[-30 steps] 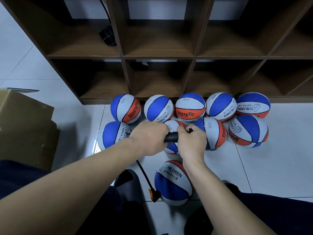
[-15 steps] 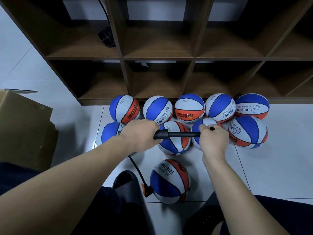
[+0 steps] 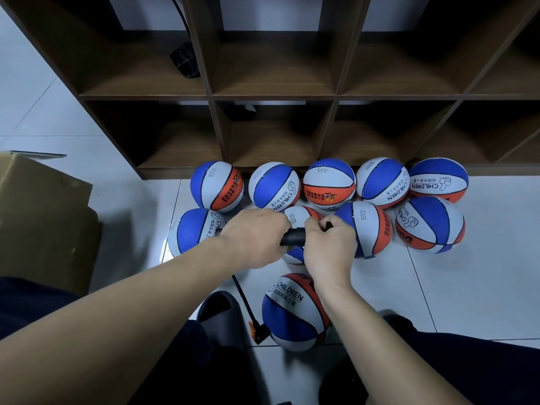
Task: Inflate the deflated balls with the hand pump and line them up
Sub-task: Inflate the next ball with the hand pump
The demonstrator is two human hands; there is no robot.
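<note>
Over the floor [image 3: 438, 287], hands hide most of the pump [image 3: 293, 237].

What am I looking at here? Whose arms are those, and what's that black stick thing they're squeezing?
The camera sits on a person's head and looks down, so those arms are the person's own. The left hand grips the black hand pump, and the right hand grips its handle end, close against the left. A thin hose runs down to the ball being filled, on the white tiled floor between the person's legs. Nine more blue, white and orange balls lie in two rows before a wooden shelf. A cardboard box sits at the left.
</note>
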